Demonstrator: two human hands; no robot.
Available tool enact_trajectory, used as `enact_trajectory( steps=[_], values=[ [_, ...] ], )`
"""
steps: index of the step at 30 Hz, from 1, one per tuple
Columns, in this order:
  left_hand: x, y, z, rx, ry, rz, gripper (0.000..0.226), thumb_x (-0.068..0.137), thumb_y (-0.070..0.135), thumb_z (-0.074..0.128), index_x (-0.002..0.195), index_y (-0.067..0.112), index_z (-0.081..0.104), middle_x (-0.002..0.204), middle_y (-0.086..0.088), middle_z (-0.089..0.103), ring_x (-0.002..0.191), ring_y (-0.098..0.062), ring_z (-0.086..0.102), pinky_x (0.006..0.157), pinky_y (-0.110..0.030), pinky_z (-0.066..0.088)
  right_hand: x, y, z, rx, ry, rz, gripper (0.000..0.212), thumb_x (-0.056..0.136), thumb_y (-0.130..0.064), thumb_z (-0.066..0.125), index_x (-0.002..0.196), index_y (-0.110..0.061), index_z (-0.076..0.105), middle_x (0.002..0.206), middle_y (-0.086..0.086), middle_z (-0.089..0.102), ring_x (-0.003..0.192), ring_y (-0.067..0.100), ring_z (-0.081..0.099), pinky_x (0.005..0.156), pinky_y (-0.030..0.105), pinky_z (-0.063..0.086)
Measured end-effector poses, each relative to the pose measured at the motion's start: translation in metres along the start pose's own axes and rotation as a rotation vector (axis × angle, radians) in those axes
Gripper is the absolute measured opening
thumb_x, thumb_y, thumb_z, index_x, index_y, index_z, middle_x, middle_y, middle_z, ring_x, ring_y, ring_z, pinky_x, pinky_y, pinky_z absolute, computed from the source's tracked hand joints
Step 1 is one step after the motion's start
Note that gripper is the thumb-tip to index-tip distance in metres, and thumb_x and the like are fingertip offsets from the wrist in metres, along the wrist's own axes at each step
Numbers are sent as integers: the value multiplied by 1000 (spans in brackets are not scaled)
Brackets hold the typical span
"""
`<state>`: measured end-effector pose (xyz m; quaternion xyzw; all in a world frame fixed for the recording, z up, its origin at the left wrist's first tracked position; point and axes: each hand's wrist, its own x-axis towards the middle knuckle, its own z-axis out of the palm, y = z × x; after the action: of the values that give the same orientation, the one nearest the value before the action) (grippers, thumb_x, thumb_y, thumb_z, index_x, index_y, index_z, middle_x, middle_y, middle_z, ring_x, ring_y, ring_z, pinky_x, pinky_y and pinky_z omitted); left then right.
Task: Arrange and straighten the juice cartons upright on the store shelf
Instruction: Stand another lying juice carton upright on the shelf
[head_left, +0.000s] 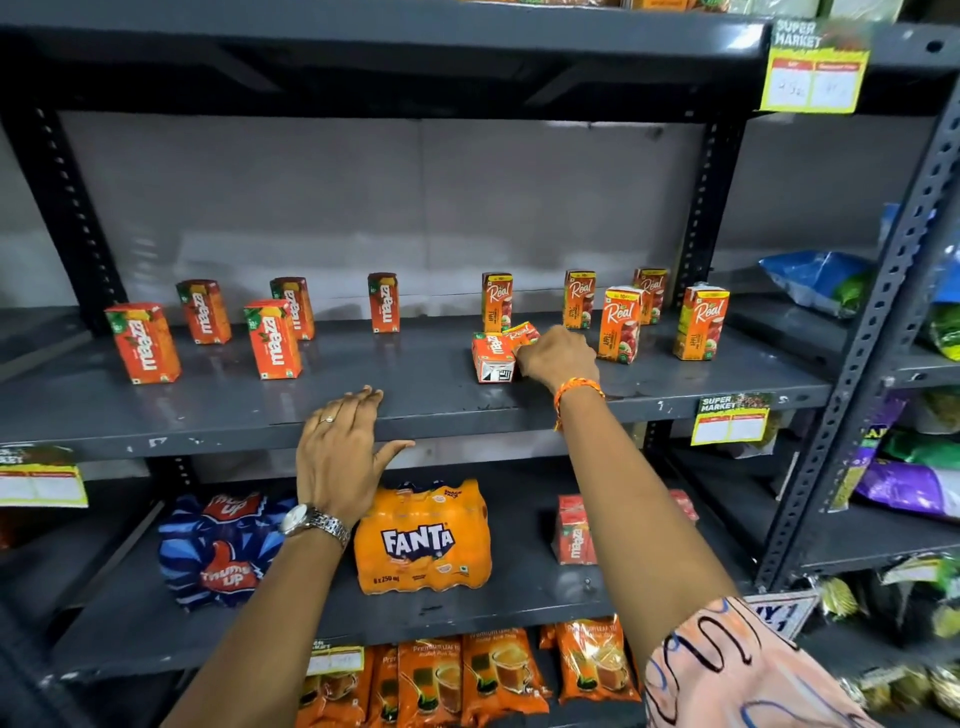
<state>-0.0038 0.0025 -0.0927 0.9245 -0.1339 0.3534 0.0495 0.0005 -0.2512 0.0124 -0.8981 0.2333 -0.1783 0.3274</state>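
Note:
Several orange Maaza cartons (272, 339) stand upright on the left and middle of the grey shelf (415, 410). Several Real cartons (619, 325) stand upright on its right half. Two cartons lie on their sides near the shelf's middle right: a Maaza carton (492, 358) with its base facing me, and a Real carton (521, 333) just behind it. My right hand (557, 359) rests against these two, fingers curled at the lying Real carton; whether it grips is unclear. My left hand (340, 447), fingers apart, lies flat on the shelf's front edge and holds nothing.
Below, the lower shelf holds a Thums Up pack (221, 551), a Fanta pack (423, 538) and more Maaza cartons (574, 530). Tea pouches (498, 675) fill the bottom row. Snack bags (815, 280) lie on the rack to the right. Price tags (730, 418) hang from shelf edges.

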Motion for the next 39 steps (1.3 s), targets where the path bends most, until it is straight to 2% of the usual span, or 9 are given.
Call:
enact_trajectory(
  steps=[6,10,13,17,19,23,32,36,39],
  values=[
    [2,0,-2,-2,-1,5,73,81,64,53,131,10,55,133,-10,61,121,-29,57,101,-44,42,4,-2,-13,262,89,10,21,84,-24,63,74,-5,62,95,17,74,93,33,71,86,41,59],
    [2,1,-4,0,6,4,72,80,62,55,130,10,57,131,-11,62,119,-30,59,100,-44,43,4,15,-24,603,137,69,22,84,-16,60,89,4,65,98,23,72,86,32,69,83,51,60],
    [2,1,-3,-5,6,9,72,82,63,53,131,10,56,131,-11,62,119,-30,59,100,-44,43,-10,17,-38,894,53,64,3,89,-6,62,86,-6,62,94,13,71,81,21,68,81,42,60],
    [3,-1,0,-9,15,10,77,82,68,40,130,11,56,131,-11,62,118,-30,60,99,-44,44,-48,17,-59,1089,-21,-60,16,90,5,61,103,-4,59,101,4,66,97,23,66,89,37,57],
    [3,-1,0,-22,21,10,80,81,70,35,130,11,57,131,-11,63,117,-30,60,99,-44,45,-68,21,-66,1100,-29,-110,34,90,5,61,122,-2,57,108,2,67,104,22,66,90,36,58],
    [2,0,-1,-27,26,11,86,83,74,22,129,11,58,129,-11,64,116,-29,61,98,-45,46,-95,32,-71,1108,-9,-182,38,89,4,63,125,-4,57,111,1,70,110,21,66,95,37,57],
    [3,0,-2,-25,13,-1,79,79,70,37,128,11,58,129,-9,64,115,-29,61,97,-43,46,-67,29,-69,1242,-110,-80,37,91,6,59,127,5,49,120,13,63,113,31,64,89,38,58],
    [2,0,-1,-8,22,-11,73,79,65,53,129,12,57,130,-9,63,116,-28,61,98,-43,46,-31,23,-52,939,-78,-50,22,82,1,71,100,-7,61,91,1,67,96,22,66,74,31,54],
    [2,0,0,-2,27,-9,72,78,63,59,129,12,58,130,-8,64,117,-27,61,99,-42,46,-3,18,-31,698,9,-18,33,71,-3,81,101,-5,68,93,3,72,96,22,68,67,26,48]
  ],
)
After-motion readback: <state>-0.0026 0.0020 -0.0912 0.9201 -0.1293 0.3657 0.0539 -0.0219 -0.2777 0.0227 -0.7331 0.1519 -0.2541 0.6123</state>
